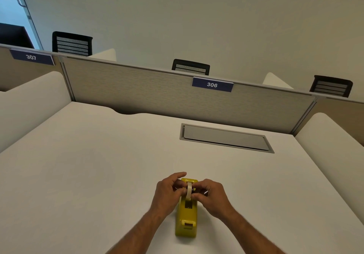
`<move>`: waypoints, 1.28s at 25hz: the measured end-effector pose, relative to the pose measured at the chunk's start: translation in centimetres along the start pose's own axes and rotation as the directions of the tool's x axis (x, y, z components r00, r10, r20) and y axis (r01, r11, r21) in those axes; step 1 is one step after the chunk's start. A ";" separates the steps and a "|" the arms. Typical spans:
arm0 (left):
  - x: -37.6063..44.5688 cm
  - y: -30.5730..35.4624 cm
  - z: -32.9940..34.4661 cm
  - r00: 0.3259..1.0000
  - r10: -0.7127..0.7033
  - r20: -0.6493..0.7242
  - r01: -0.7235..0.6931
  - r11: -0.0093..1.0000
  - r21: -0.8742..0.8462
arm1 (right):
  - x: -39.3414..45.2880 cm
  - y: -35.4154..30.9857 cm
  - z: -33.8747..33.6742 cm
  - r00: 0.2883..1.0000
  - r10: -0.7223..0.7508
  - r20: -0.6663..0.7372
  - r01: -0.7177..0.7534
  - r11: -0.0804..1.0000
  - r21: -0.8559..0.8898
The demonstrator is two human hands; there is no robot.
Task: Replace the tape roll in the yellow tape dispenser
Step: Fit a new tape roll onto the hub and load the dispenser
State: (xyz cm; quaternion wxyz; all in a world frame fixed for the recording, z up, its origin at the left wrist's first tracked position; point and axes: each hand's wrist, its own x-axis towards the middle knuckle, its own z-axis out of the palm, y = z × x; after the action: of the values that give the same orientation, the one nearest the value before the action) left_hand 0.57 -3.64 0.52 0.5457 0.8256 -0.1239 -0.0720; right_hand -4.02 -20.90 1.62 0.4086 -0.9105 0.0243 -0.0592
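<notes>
The yellow tape dispenser (187, 214) lies lengthwise on the white desk (98, 165), its cutter end toward me. A pale tape roll (189, 190) stands on edge in the dispenser's far end. My left hand (169, 190) pinches the roll from its left side, index finger stretched over the dispenser's far tip. My right hand (210, 196) pinches it from the right side. The roll's core and the spindle are hidden by my fingers.
A grey flush cable hatch (224, 138) is set into the desk behind the dispenser. A beige partition (157, 94) with a "306" label closes the far edge. Rounded white side dividers stand left and right. Black chair backs show beyond the partition.
</notes>
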 end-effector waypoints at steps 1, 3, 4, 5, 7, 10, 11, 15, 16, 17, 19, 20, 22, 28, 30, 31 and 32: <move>-0.1 0.0 0.1 1.000 0.000 0.003 0.000 1.000 0.001 | 0.0 0.0 0.0 1.000 -0.001 0.004 0.001 1.000 -0.015; -0.2 0.0 0.3 1.000 -0.002 0.013 0.002 1.000 -0.004 | -0.1 0.1 0.0 1.000 0.001 0.015 0.000 0.999 -0.049; -0.3 -0.1 0.3 1.000 -0.002 0.014 0.002 1.000 -0.005 | -0.1 0.1 0.0 1.000 0.001 0.015 0.000 0.998 -0.065; -0.4 -0.1 0.4 1.000 -0.002 0.012 0.002 1.000 -0.004 | -0.1 0.1 0.1 1.000 -0.002 0.015 0.003 0.997 -0.083; -0.5 -0.1 0.4 1.000 0.005 0.008 -0.005 1.000 0.004 | 0.0 0.0 0.2 1.000 -0.014 0.021 0.016 0.991 -0.132; -0.5 0.0 0.3 1.000 0.018 0.016 -0.019 0.999 0.037 | 0.1 -0.1 0.2 0.999 -0.017 0.046 0.025 0.983 -0.183; -0.5 0.0 0.3 1.000 0.021 0.019 -0.022 0.999 0.045 | 0.1 -0.2 0.1 0.999 -0.016 0.052 0.026 0.981 -0.191; -0.5 0.0 0.3 1.000 0.015 0.012 -0.016 0.998 0.064 | 0.0 -0.2 0.0 0.998 -0.013 0.059 0.024 0.983 -0.184; -0.5 0.0 0.4 1.000 0.014 0.011 -0.014 0.997 0.072 | 0.0 -0.2 0.0 0.998 -0.013 0.056 0.023 0.983 -0.185; -0.4 0.0 0.4 1.000 0.012 0.011 -0.013 0.997 0.080 | 0.1 -0.2 0.0 0.998 -0.012 0.056 0.023 0.982 -0.188; -0.4 0.0 0.4 1.000 0.009 0.017 -0.010 0.995 0.096 | 0.2 -0.2 0.0 0.998 -0.014 0.058 0.025 0.980 -0.198; -0.3 0.0 0.3 1.000 0.007 0.020 -0.010 0.995 0.102 | 0.2 -0.2 0.1 0.998 -0.015 0.057 0.026 0.979 -0.200; -0.3 0.0 0.3 1.000 0.009 0.025 -0.011 0.994 0.109 | 0.3 -0.2 0.1 0.999 -0.018 0.048 0.028 0.979 -0.203; -0.3 -0.3 0.5 1.000 0.004 0.023 -0.007 0.993 0.114 | 0.0 0.1 0.4 0.998 -0.036 0.059 0.052 0.956 -0.290; -0.3 -0.4 0.5 1.000 0.005 0.020 -0.007 0.993 0.115 | -0.3 0.2 0.5 0.995 -0.069 0.070 0.089 0.939 -0.333; -0.3 -0.4 0.5 1.000 0.006 0.018 -0.008 0.993 0.115 | -0.4 0.2 0.5 0.993 -0.087 0.076 0.108 0.933 -0.342; -0.3 -0.4 0.5 1.000 0.007 0.018 -0.009 0.993 0.115 | -0.5 0.2 0.5 0.991 -0.103 0.082 0.125 0.930 -0.345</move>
State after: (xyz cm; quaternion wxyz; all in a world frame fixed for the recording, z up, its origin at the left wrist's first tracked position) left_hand 0.19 -3.82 -0.07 0.4965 0.8545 -0.1361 -0.0696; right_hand -4.44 -20.63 1.11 0.2369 -0.9698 -0.0313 -0.0494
